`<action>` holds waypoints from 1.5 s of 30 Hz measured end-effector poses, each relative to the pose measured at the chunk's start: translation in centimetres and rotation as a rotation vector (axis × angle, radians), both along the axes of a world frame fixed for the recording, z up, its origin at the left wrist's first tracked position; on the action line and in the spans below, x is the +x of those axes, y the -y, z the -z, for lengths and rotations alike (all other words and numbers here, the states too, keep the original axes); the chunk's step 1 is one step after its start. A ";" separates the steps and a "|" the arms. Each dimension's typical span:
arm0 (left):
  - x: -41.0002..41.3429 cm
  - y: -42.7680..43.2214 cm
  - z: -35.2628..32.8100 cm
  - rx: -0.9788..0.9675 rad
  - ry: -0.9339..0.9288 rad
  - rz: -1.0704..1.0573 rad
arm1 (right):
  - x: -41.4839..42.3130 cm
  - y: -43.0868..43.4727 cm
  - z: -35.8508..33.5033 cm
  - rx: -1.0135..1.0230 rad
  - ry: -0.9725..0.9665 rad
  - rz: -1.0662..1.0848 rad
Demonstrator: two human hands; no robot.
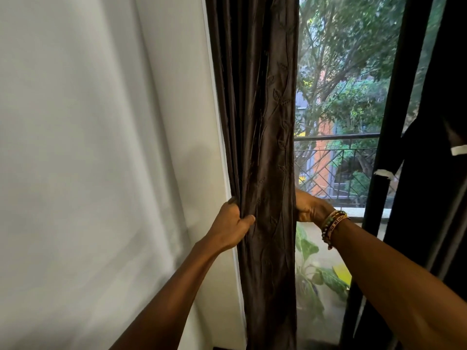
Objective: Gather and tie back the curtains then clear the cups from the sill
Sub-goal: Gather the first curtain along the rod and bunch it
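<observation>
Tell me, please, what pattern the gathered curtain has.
Dark brown curtain with an embossed leaf-and-vine pattern; head view.

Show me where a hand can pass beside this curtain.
Free: the strip in front of the glass, between the curtain and the frame, above the right hand. Crowded: the curtain's left edge, where the left hand grips it beside the wall.

The white wall (pixel 101 147) sits close against the left edge of the dark curtain (pixel 265 122), leaving only a narrow gap, filled by the left hand (pixel 231 224). Right of the curtain, room is open in front of the window glass (pixel 336 97) as far as the dark frame post (pixel 384 147) and the second curtain (pixel 442 210) beyond
</observation>
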State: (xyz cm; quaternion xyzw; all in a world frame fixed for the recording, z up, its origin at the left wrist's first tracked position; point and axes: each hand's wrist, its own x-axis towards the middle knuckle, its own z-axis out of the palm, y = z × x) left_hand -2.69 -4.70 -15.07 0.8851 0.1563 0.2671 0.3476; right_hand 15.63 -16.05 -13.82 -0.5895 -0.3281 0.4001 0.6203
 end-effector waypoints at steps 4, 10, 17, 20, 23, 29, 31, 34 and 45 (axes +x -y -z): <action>-0.1 -0.1 -0.6 0.134 -0.078 -0.074 | -1.1 0.3 -0.4 0.038 0.249 0.105; -0.6 -0.5 -1.4 -0.029 -0.047 -0.071 | -0.8 1.8 -0.5 0.044 0.717 0.282; -0.6 -0.7 -1.8 -0.200 -0.083 -0.037 | -2.6 3.3 -1.0 0.095 0.915 0.261; -0.4 0.2 -2.3 -0.256 -0.056 0.053 | -3.7 2.3 -0.8 0.220 0.534 0.316; -0.2 0.3 -2.8 -0.309 -0.038 0.076 | -4.3 1.5 -1.1 0.314 0.209 0.355; -0.1 -0.6 -3.7 -0.555 -0.203 0.042 | -4.5 -0.2 -1.1 0.251 -0.101 0.191; -0.1 -1.0 -4.1 -0.588 -0.201 0.042 | -4.3 -0.4 -1.3 0.214 -0.070 0.135; -0.1 -1.5 -3.8 -0.641 -0.122 0.027 | -3.8 -0.6 -1.8 0.124 0.044 0.067; 1.6 -2.6 -3.4 0.012 -0.292 -0.046 | -2.2 -0.2 -4.9 -0.553 1.282 0.122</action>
